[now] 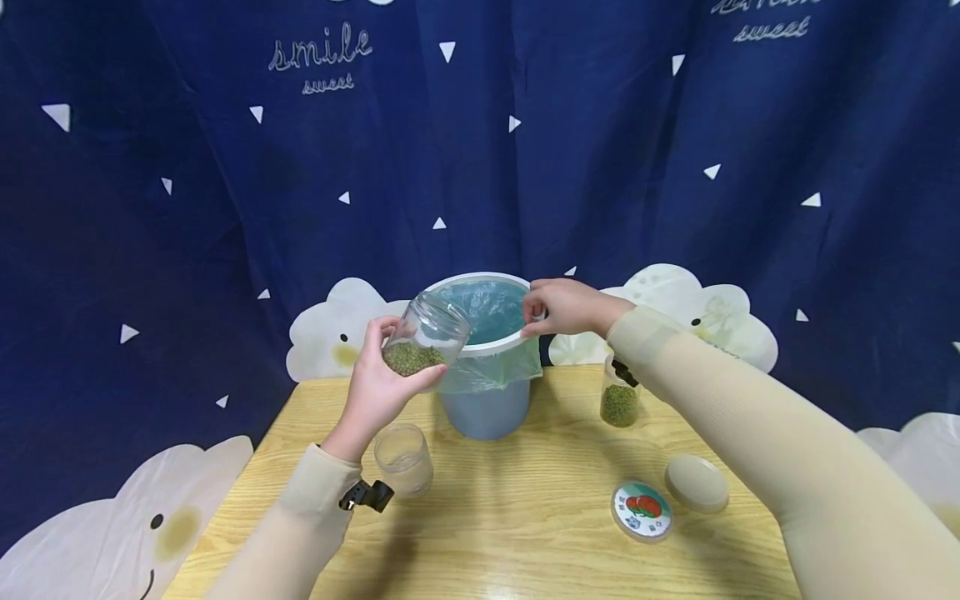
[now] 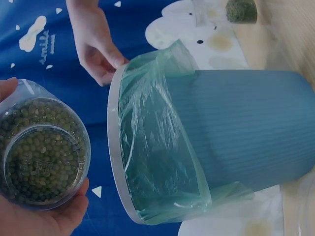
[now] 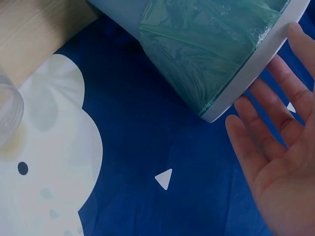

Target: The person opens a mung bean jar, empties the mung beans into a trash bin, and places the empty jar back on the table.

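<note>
My left hand [image 1: 378, 387] grips a clear jar [image 1: 438, 321] partly filled with green mung beans [image 1: 412, 358]. The jar is tilted, its mouth towards the blue trash can [image 1: 487, 408] just beyond it. In the left wrist view the beans [image 2: 42, 157] show through the jar's bottom. A thin green liner bag [image 2: 157, 142] is folded over the can under a white rim ring [image 1: 483, 277]. At the can's right side my right hand [image 1: 566, 307] pinches the rim between thumb and fingers; the right wrist view shows the fingertips [image 3: 273, 61] right at the ring.
Below my left hand stands another clear jar [image 1: 405, 458]. A jar with green contents [image 1: 619, 404] stands right of the can, partly behind my right sleeve. Two lids lie front right: one with a tomato picture [image 1: 642, 510], one plain [image 1: 697, 483]. A blue curtain [image 1: 480, 150] hangs behind the wooden table [image 1: 510, 517].
</note>
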Demonstrator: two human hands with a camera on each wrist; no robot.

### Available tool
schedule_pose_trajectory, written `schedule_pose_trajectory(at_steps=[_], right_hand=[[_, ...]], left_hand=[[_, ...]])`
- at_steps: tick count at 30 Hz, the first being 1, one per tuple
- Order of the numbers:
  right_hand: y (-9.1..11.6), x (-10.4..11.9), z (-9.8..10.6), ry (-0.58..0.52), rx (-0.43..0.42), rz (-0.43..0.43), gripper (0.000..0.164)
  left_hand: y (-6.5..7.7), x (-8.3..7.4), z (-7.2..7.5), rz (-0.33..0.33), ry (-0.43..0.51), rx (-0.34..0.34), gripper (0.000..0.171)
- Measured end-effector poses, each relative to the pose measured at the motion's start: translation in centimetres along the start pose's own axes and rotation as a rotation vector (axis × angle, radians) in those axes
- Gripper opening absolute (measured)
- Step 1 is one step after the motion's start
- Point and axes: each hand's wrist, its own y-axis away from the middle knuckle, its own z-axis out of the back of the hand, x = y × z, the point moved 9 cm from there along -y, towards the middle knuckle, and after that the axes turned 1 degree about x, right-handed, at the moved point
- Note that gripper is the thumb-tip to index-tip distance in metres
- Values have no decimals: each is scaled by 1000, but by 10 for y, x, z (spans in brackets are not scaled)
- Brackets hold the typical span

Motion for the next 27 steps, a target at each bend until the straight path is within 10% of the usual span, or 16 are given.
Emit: schedule_pose_trajectory(at_steps=[27], right_hand=[[4, -1, -1, -22, -12, -9, 22]], left_hand=[[-30, 29, 15, 101, -80, -23, 87]])
